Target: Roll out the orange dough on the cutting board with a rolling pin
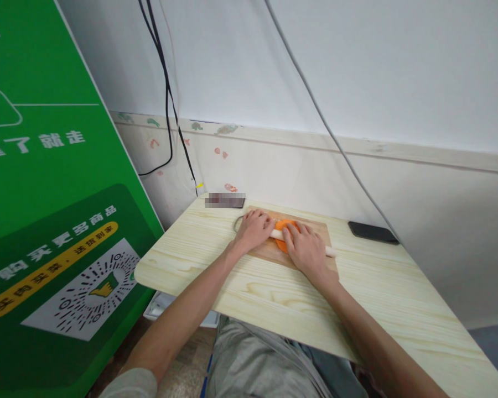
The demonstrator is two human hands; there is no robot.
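Observation:
A pale wooden rolling pin [276,234] lies across a flat orange sheet of what looks like dough [281,245]. Under them is a wooden cutting board [269,255] on the table. My left hand [255,228] is closed over the pin's left end, hiding that end. Farther right, my right hand [307,246] presses down on the pin with its fingers bent over it and covers part of the orange sheet. The pin's right tip sticks out past this hand.
The light wood-grain table [182,243] stands against a white wall. A black phone [372,232] lies toward the right back, and a dark flat item [232,202], partly blurred, at the left back. Cables [166,83] hang down the wall. A green printed panel [45,182] stands at left.

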